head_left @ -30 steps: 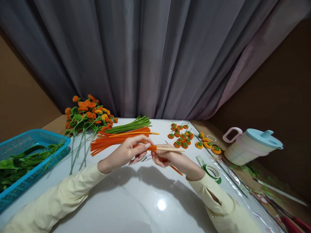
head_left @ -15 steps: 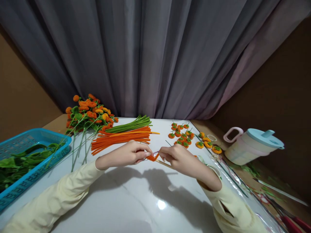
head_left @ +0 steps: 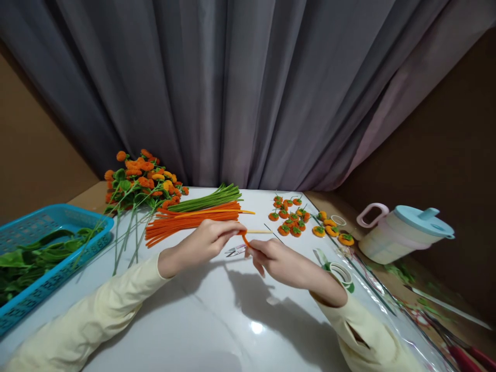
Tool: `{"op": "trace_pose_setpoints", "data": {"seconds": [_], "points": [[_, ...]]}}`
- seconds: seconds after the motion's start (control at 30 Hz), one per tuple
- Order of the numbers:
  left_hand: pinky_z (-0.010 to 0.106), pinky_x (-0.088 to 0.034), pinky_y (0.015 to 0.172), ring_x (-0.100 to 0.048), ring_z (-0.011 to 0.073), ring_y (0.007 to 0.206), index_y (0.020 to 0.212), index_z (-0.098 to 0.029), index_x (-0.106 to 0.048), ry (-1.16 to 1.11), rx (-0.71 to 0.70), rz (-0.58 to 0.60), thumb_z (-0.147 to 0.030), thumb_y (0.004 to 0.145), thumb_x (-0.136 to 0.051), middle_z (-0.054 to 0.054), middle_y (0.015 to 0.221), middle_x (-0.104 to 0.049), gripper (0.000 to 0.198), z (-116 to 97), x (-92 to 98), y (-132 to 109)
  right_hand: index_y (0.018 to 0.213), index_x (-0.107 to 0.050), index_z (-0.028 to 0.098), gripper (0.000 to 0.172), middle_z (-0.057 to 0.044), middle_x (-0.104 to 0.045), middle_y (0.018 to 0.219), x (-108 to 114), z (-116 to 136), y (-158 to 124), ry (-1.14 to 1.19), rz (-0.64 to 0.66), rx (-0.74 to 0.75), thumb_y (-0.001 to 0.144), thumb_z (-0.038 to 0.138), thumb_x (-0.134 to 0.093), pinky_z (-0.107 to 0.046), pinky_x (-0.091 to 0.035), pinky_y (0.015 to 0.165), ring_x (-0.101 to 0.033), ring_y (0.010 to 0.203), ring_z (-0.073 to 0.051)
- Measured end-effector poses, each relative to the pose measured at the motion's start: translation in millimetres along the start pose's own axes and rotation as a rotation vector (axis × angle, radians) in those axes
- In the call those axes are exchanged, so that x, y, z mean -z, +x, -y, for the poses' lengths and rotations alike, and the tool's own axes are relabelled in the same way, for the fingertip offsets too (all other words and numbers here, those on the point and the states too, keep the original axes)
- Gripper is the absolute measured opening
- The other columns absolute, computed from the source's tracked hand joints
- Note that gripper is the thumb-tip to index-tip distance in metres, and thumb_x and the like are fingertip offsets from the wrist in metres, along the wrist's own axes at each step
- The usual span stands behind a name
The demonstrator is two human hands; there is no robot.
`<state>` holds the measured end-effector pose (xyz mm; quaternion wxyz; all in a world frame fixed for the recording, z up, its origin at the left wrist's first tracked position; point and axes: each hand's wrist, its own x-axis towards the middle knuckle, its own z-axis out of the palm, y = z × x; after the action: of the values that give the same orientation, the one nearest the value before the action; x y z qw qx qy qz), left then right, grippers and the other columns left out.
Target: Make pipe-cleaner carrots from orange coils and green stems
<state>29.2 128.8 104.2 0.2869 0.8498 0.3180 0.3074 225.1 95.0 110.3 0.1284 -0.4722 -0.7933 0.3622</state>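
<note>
My left hand [head_left: 204,242] pinches a thin wooden stick [head_left: 259,231] that points right over the white table [head_left: 217,315]. An orange pipe cleaner [head_left: 244,237] curls off the stick near my fingertips. My right hand [head_left: 276,258] is closed on the pipe cleaner's lower end, just below the stick. Small snips [head_left: 235,251] lie on the table under both hands.
A bundle of orange pipe cleaners [head_left: 186,219] and green ones [head_left: 209,199] lies behind my left hand. Finished orange flowers [head_left: 141,178] lie at back left, a blue basket of leaves [head_left: 42,248] at left. Small orange pumpkins [head_left: 289,214], tape rolls [head_left: 339,272] and a lidded jug [head_left: 403,232] sit at right.
The stick swung from tilted down to level again. My right hand dropped below it, and the wound orange coil now trails as a loose curl between my hands.
</note>
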Motion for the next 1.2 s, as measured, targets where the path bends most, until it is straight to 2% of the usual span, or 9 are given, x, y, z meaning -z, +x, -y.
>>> {"op": "trace_pose_setpoints", "data": {"seconds": [0.17, 0.3, 0.4, 0.53, 0.67, 0.8, 0.9, 1.07, 1.2], "points": [[0.017, -0.032, 0.048, -0.040, 0.0075, 0.047, 0.093, -0.016, -0.068, -0.104, 0.148, 0.300, -0.024, 0.088, -0.045, -0.004, 0.054, -0.048, 0.025, -5.5, 6.3, 1.1, 0.066, -0.052, 0.017, 0.018, 0.004, -0.039, 0.053, 18.5, -2.4, -8.5, -0.393, -0.089, 0.048, 0.076, 0.004, -0.043, -0.024, -0.021, 0.053, -0.028, 0.049, -0.009], [0.016, -0.022, 0.035, -0.028, 0.0049, 0.038, 0.099, -0.013, -0.064, -0.510, 0.363, 0.450, -0.037, 0.087, -0.050, -0.007, 0.050, -0.038, 0.031, -11.0, 12.9, -0.3, 0.064, -0.048, 0.017, 0.024, 0.005, -0.037, 0.052, 25.5, -19.0, 2.0, -0.036, 0.032, 0.203, 0.087, 0.020, -0.041, -0.023, -0.024, 0.052, -0.030, 0.049, -0.008], [0.016, -0.022, 0.034, -0.029, 0.0039, 0.037, 0.102, -0.013, -0.061, -0.735, 0.352, 0.320, -0.036, 0.086, -0.053, -0.007, 0.053, -0.040, 0.030, -10.6, 10.6, -1.2, 0.065, -0.045, 0.017, 0.034, 0.005, -0.040, 0.051, 14.8, -23.5, 10.5, 0.449, 0.162, 0.203, 0.090, 0.040, -0.041, -0.022, -0.022, 0.046, -0.029, 0.045, -0.007], [0.016, -0.023, 0.035, -0.030, 0.0047, 0.037, 0.118, -0.014, -0.055, -0.695, 0.241, -0.006, -0.035, 0.088, -0.048, -0.008, 0.051, -0.037, 0.037, -7.4, 3.4, -0.3, 0.072, -0.043, 0.018, 0.032, 0.008, -0.035, 0.047, -4.3, -8.8, 10.7, 0.833, 0.053, 0.102, 0.089, 0.046, -0.038, -0.022, -0.012, 0.039, -0.015, 0.038, -0.006], [0.017, -0.028, 0.043, -0.034, 0.0067, 0.046, 0.109, -0.016, -0.064, -0.318, 0.157, -0.046, -0.027, 0.088, -0.046, -0.005, 0.053, -0.042, 0.029, -8.3, 1.7, 1.1, 0.075, -0.048, 0.017, 0.022, 0.003, -0.045, 0.052, -1.4, 7.1, -2.6, 0.362, -0.081, 0.021, 0.090, 0.028, -0.036, -0.021, -0.024, 0.045, -0.032, 0.044, -0.008], [0.017, -0.032, 0.050, -0.038, 0.0068, 0.051, 0.098, -0.019, -0.069, -0.125, 0.122, 0.181, -0.020, 0.086, -0.046, -0.004, 0.059, -0.050, 0.026, -14.2, 7.0, 0.8, 0.065, -0.048, 0.017, 0.016, 0.004, -0.041, 0.053, 15.3, 7.0, -14.7, -0.328, -0.067, 0.040, 0.072, 0.003, -0.043, -0.024, -0.022, 0.052, -0.032, 0.050, -0.009], [0.017, -0.025, 0.040, -0.032, 0.0063, 0.042, 0.101, -0.019, -0.067, -0.325, 0.320, 0.408, -0.029, 0.087, -0.047, -0.006, 0.051, -0.040, 0.027, -16.6, 13.4, 0.5, 0.064, -0.046, 0.018, 0.016, 0.006, -0.032, 0.051, 25.6, -0.3, -14.6, -0.433, 0.034, 0.192, 0.072, 0.004, -0.043, -0.025, -0.018, 0.051, -0.023, 0.048, -0.008], [0.017, -0.015, 0.032, -0.021, 0.0047, 0.037, 0.099, -0.015, -0.064, -0.741, 0.549, 0.521, -0.029, 0.082, -0.055, -0.008, 0.048, -0.034, 0.024, -13.0, 18.9, 4.0, 0.062, -0.046, 0.017, 0.028, 0.006, -0.032, 0.050, 24.9, -23.3, 1.5, 0.113, 0.170, 0.262, 0.088, 0.028, -0.042, -0.022, -0.022, 0.049, -0.027, 0.046, -0.007], [0.016, -0.014, 0.032, -0.020, 0.0038, 0.037, 0.105, -0.014, -0.060, -0.876, 0.550, 0.287, -0.028, 0.082, -0.055, -0.008, 0.051, -0.036, 0.028, -7.3, 13.6, 6.3, 0.068, -0.044, 0.018, 0.039, 0.007, -0.037, 0.046, 1.0, -33.9, 18.8, 0.685, 0.164, 0.158, 0.087, 0.052, -0.041, -0.022, -0.019, 0.041, -0.024, 0.039, -0.007]]}}
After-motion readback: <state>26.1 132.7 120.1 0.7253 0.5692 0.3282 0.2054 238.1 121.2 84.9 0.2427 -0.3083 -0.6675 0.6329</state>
